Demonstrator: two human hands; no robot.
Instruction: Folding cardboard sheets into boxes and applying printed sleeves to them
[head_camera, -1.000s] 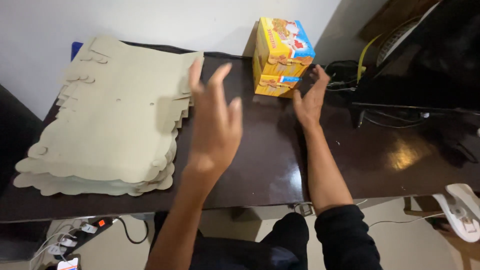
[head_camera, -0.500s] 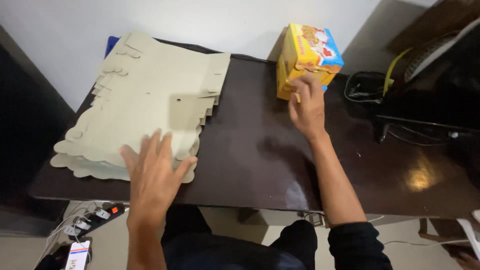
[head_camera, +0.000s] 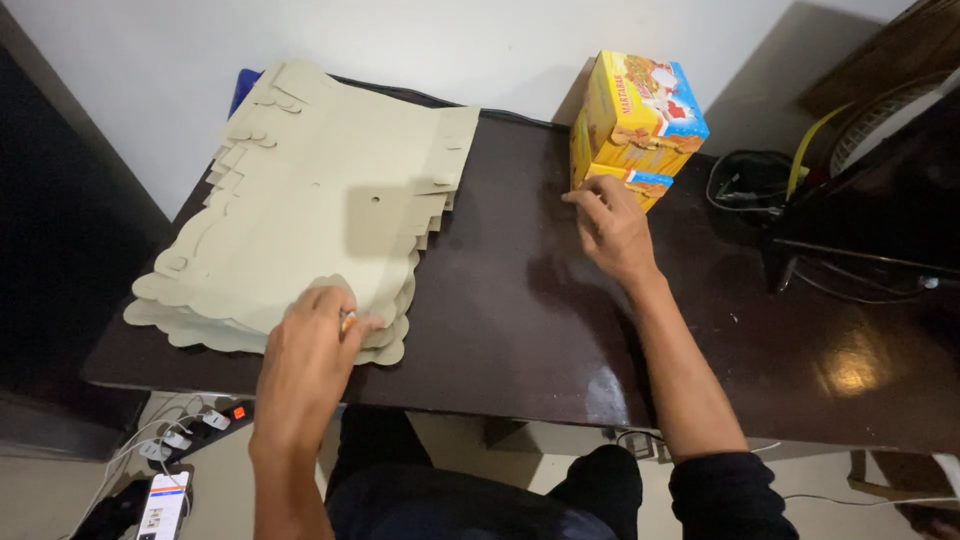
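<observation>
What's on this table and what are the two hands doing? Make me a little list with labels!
Table: dark brown, shiny wood
Left hand: fingertips pinching the near edge of the stack of flat cardboard sheets
Right hand: resting on the table, fingers touching the lower yellow box
Boxes: two yellow ones, upper yellow box stacked on the lower
Sheets: beige, scalloped edges, unfolded
Far right: black cables
Floor: phone beside a power strip

A home workroom: dark wooden desk (head_camera: 500, 330), tangled cables (head_camera: 745, 180), floor power strip (head_camera: 195, 430).

Left hand (head_camera: 308, 365) now down on cardboard stack's (head_camera: 310, 200) near edge.
</observation>
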